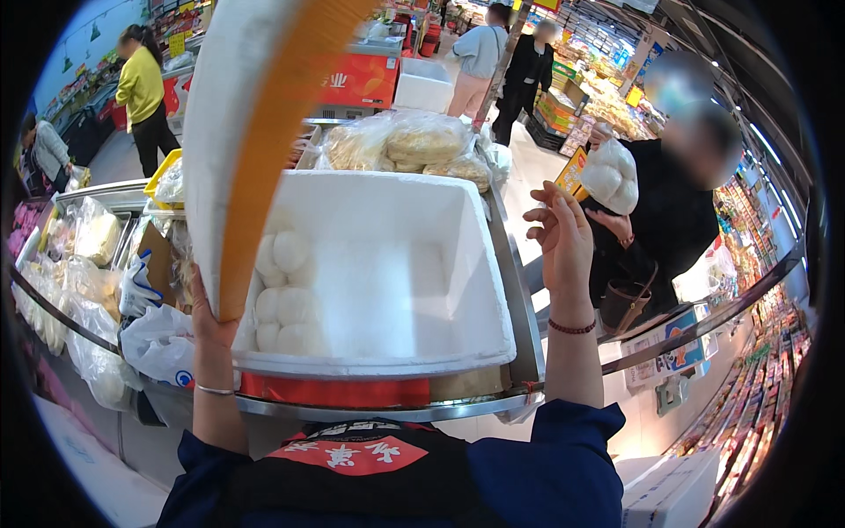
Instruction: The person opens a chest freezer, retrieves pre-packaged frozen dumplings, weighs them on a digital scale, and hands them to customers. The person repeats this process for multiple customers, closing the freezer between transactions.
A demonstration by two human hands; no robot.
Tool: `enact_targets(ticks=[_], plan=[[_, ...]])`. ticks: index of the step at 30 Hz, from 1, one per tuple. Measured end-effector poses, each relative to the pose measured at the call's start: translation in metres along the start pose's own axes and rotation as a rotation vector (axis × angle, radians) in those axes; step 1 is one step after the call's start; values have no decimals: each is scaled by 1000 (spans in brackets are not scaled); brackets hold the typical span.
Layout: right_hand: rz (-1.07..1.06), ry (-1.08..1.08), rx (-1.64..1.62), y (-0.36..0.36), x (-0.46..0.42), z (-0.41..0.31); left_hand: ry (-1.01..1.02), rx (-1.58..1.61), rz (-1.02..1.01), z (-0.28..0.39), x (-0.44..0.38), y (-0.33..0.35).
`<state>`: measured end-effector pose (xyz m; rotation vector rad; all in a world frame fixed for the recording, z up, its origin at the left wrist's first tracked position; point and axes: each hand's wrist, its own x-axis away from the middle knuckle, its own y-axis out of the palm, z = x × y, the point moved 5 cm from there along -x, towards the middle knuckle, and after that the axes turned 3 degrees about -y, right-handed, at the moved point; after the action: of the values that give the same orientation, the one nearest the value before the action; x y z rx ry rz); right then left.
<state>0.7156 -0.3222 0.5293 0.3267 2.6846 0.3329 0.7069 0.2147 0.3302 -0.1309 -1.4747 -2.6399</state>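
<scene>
My left hand (214, 313) grips the lower edge of a tall white cover (224, 119) with an orange band (270, 132), tipped up on edge at the left of a white foam box (376, 364). The cover is blurred and hides part of the box's left side. Inside the box, on the left, lie several round white buns (289, 251), seemingly in clear bags. To the right of the box my right hand (561, 237) is raised in the air, empty, its fingers apart and slightly bent.
A person in black (667, 211) at the right holds a clear bag of white buns (610, 175). Bagged flat breads (422, 142) sit behind the box. Bagged foods (96, 234) fill the counter's left side. A metal rail (389, 410) runs before me.
</scene>
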Motion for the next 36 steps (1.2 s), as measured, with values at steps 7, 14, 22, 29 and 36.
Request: enact_targets(ticks=[7,14,22,29,36], plan=[[-69,-41,-171,14,29,-16,189,-469,127,58,26,2],[-3,118,-174,7,59,25,196,-638,257,72,46,-37],[239,332,-64,-7,97,95,270,-346,220,115,74,-61],[252,161,98,-34,117,95,183,-345,235,92,87,-44],[285,145,355,-66,128,107,15,-567,206,75,83,-40]])
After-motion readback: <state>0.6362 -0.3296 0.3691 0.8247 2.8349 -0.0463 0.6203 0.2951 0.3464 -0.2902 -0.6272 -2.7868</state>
